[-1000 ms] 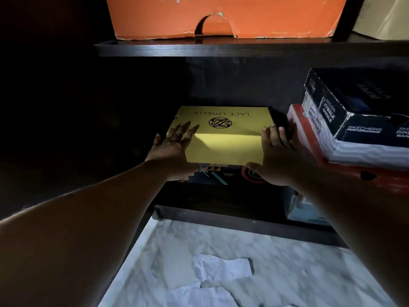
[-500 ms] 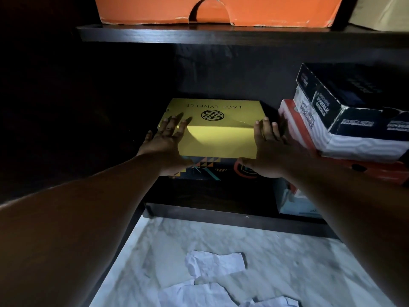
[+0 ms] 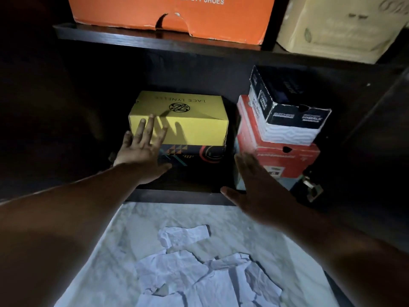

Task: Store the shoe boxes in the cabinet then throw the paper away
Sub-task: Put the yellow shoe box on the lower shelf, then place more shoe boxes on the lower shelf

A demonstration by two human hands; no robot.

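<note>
A yellow shoe box (image 3: 190,116) lies on top of a dark patterned box (image 3: 194,155) on the lower cabinet shelf (image 3: 177,197). My left hand (image 3: 141,149) is spread flat, its fingertips against the yellow box's front left corner. My right hand (image 3: 254,187) hovers open in front of the shelf, off the boxes, with straight fingers. Crumpled white paper (image 3: 199,271) lies on the marble floor (image 3: 106,258) below my arms.
To the right stands a stack: a black and white box (image 3: 285,111) on a red box (image 3: 278,156). The upper shelf carries an orange box (image 3: 172,14) and a beige box (image 3: 338,25). A metal hinge (image 3: 312,189) shows at lower right. The cabinet's left side is dark.
The yellow box sits deeper on the shelf. My right hand has come off its right side and drawn back towards me. My left hand stays at the box's left corner.
</note>
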